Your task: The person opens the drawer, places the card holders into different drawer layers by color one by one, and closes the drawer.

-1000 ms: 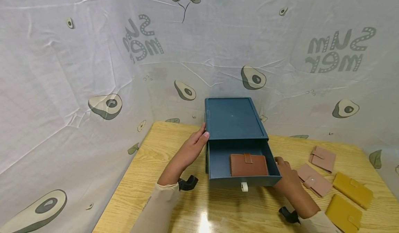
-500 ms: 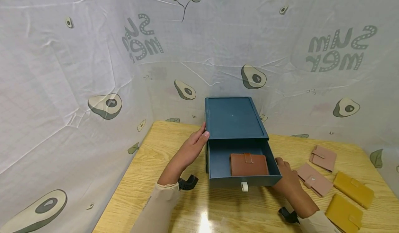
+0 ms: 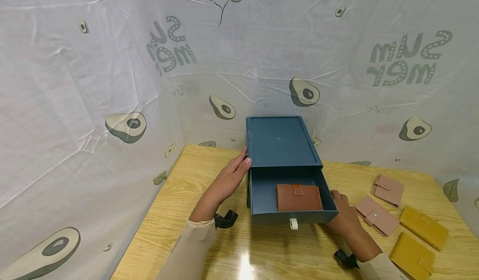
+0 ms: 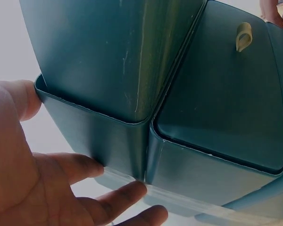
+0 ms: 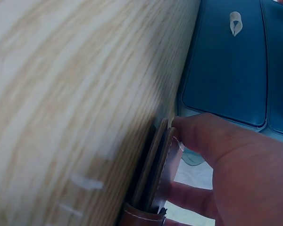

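A dark blue drawer unit (image 3: pixel 278 140) stands on the table, its top drawer (image 3: pixel 275 218) pulled out. A brown wallet with a strap (image 3: pixel 299 199) lies inside that drawer. My left hand (image 3: pixel 230 180) rests along the unit's left side, thumb at the top front edge; in the left wrist view its fingers are extended against the casing. To the unit's right, my right hand (image 3: pixel 346 217) is low at the table, partly covered by the drawer. The right wrist view has it gripping another brown wallet (image 5: pixel 165 172) by the table surface, thumb at one end. The head view hides this wallet.
Two pink wallets (image 3: pixel 377 215) and two yellow wallets (image 3: pixel 413 256) lie on the wooden table (image 3: pixel 187 180) at the right. A patterned white cloth (image 3: pixel 262 55) hangs behind and to the left. The open drawer juts out between my forearms.
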A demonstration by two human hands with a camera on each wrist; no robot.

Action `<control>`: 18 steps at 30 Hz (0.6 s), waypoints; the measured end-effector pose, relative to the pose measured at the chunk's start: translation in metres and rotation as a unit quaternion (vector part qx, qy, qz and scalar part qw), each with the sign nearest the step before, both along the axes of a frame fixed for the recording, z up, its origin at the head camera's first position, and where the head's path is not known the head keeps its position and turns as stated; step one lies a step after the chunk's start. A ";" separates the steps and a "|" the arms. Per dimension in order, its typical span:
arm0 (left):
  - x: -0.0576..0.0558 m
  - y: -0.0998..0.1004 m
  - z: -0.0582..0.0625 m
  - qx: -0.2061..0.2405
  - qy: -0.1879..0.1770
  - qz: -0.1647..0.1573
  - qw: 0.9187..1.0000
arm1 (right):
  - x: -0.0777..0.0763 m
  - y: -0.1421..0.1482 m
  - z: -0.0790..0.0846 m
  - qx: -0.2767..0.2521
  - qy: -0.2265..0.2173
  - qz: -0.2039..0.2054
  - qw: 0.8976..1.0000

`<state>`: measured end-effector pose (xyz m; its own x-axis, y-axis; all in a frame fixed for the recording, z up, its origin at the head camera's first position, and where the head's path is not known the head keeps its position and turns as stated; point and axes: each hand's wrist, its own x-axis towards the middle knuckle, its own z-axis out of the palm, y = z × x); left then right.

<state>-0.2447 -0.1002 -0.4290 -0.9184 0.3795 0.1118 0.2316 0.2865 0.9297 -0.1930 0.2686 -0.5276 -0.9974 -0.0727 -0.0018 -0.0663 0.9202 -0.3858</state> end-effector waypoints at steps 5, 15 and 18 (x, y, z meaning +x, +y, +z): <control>0.000 0.000 -0.001 0.002 0.000 -0.002 1.000 | 0.000 0.000 0.001 0.005 0.000 0.002 1.000; 0.000 0.000 -0.002 0.003 -0.003 -0.003 1.000 | 0.000 0.001 0.000 0.035 0.019 0.006 0.999; 0.000 -0.001 -0.002 0.005 -0.003 -0.006 1.000 | 0.001 0.002 0.001 0.034 0.025 0.006 0.999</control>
<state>-0.2450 -0.1008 -0.4313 -0.9148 0.3888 0.1092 0.2285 0.2754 0.9338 -0.1923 0.2706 -0.5264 -0.9953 -0.0869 0.0423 -0.0958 0.9431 -0.3185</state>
